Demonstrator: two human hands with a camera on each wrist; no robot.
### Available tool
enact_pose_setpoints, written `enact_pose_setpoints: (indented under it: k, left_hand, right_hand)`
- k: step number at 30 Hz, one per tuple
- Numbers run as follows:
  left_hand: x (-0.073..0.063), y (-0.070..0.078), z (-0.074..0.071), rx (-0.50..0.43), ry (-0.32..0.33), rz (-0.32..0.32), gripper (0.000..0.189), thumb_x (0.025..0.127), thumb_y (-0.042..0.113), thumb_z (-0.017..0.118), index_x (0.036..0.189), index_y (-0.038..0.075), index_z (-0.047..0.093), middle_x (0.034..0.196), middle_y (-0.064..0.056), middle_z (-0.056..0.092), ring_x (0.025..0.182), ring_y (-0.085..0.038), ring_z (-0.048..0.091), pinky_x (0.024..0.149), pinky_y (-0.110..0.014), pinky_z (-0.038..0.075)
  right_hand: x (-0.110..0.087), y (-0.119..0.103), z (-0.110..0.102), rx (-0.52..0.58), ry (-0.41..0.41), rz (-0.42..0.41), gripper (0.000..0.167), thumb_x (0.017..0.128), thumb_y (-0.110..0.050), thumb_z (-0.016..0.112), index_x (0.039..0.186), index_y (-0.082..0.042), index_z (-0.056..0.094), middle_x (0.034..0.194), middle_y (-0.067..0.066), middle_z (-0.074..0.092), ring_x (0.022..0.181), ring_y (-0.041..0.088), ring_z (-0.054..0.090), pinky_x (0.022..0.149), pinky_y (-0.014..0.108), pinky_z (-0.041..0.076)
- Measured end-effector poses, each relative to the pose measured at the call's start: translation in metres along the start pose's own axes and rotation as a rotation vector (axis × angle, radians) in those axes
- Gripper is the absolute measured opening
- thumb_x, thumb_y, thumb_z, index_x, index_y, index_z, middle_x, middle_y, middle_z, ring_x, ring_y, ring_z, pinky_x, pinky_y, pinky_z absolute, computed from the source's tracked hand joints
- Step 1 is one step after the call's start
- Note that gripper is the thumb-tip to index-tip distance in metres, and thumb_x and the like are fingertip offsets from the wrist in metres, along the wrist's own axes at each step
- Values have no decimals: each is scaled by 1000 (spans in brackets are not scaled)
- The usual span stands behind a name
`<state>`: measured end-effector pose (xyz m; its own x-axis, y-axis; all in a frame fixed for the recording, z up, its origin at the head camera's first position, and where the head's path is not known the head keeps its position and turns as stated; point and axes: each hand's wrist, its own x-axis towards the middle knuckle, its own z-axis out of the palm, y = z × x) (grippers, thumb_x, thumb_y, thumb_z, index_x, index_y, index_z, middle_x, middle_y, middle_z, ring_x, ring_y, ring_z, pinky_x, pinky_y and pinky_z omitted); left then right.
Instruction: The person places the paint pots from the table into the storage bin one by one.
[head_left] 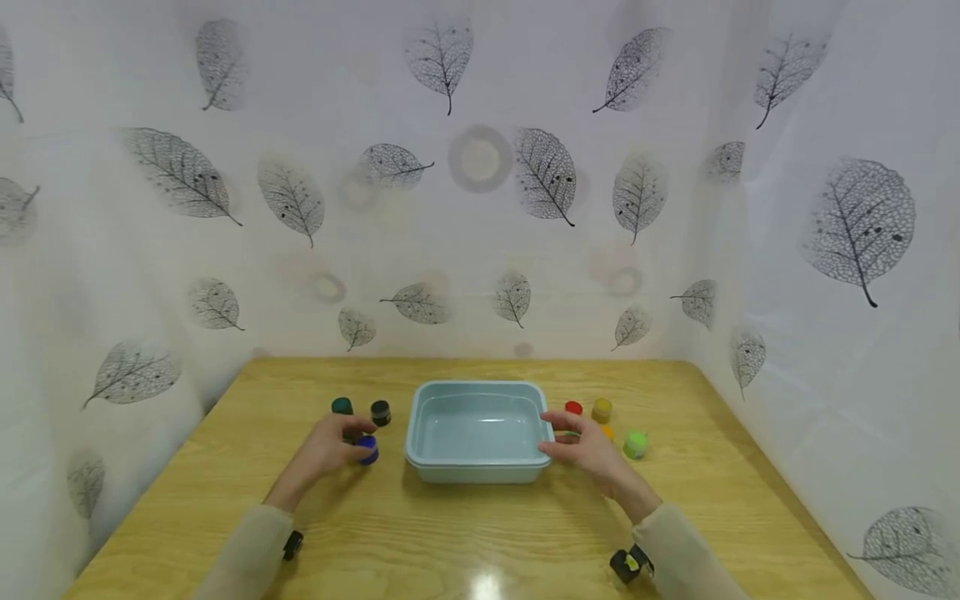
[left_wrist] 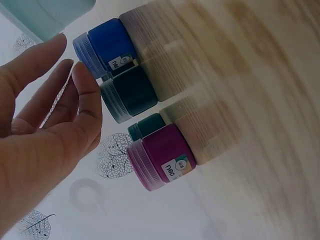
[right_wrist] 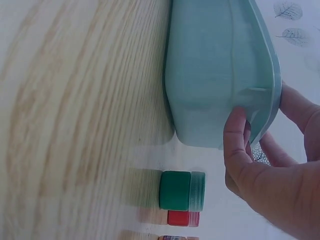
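A pale blue-green plastic basin (head_left: 480,475) sits mid-table. At its right rim is my right hand (head_left: 588,458); in the right wrist view the thumb lies over the rim (right_wrist: 276,65) and a curled finger (right_wrist: 235,130) is against the outer wall just below. My left hand (head_left: 326,450) hovers beside a blue paint jar (head_left: 368,451), fingers loosely bent and holding nothing. In the left wrist view its fingertips are close to the clear lid of that jar (left_wrist: 112,42). A dark teal jar (left_wrist: 132,92), a green jar (left_wrist: 150,125) and a magenta jar (left_wrist: 170,155) stand alongside.
Behind the left hand are a dark green jar (head_left: 342,406) and a black jar (head_left: 381,412). Right of the basin stand red (head_left: 573,407), ochre (head_left: 602,409) and light green (head_left: 636,445) jars, with a green jar (right_wrist: 175,191) near the right hand. A leaf-print curtain (head_left: 480,250) surrounds the table.
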<state>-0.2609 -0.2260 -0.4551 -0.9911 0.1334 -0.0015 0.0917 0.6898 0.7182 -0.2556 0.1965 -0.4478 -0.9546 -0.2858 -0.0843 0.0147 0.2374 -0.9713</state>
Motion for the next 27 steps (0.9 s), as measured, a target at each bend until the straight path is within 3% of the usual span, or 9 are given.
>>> enact_pose_setpoints:
  k: [8, 13, 17, 21, 27]
  left_hand:
    - [2, -1, 0, 49, -34, 27, 37, 79, -4, 74, 115, 1, 68, 110, -11, 69, 103, -29, 62, 94, -51, 52]
    - [5, -2, -2, 84, -58, 62, 39, 76, -6, 76, 113, -1, 69, 103, -9, 69, 94, -23, 62, 87, -45, 55]
    - [8, -1, -4, 100, -77, 75, 39, 75, -7, 76, 113, -1, 70, 98, -8, 68, 90, -21, 60, 82, -42, 56]
    - [12, -1, -6, 108, -69, 79, 38, 75, -3, 78, 112, -1, 70, 97, -8, 67, 88, -21, 60, 80, -40, 56]
    - [15, -2, -6, 87, -49, 65, 36, 77, 7, 79, 111, 2, 71, 97, -8, 68, 89, -20, 60, 77, -36, 55]
  right_hand:
    - [-2, 0, 2, -22, 24, 22, 61, 87, -18, 76, 139, -2, 50, 134, 23, 48, 105, 24, 61, 94, 47, 55]
    - [-1, 0, 1, 2, 13, 23, 62, 86, -17, 76, 140, 0, 49, 131, 26, 45, 97, 21, 61, 91, 47, 56]
    - [0, 3, -1, 33, -16, 10, 64, 87, -16, 75, 141, 0, 46, 129, 26, 44, 94, 18, 62, 86, 40, 58]
    - [0, 3, -4, 63, -40, -2, 66, 86, -14, 76, 143, -1, 45, 127, 22, 45, 94, 17, 61, 83, 32, 58]
    - [-1, 5, -6, 90, -59, 24, 71, 84, -12, 78, 146, -3, 44, 130, 22, 45, 97, 18, 59, 84, 30, 57]
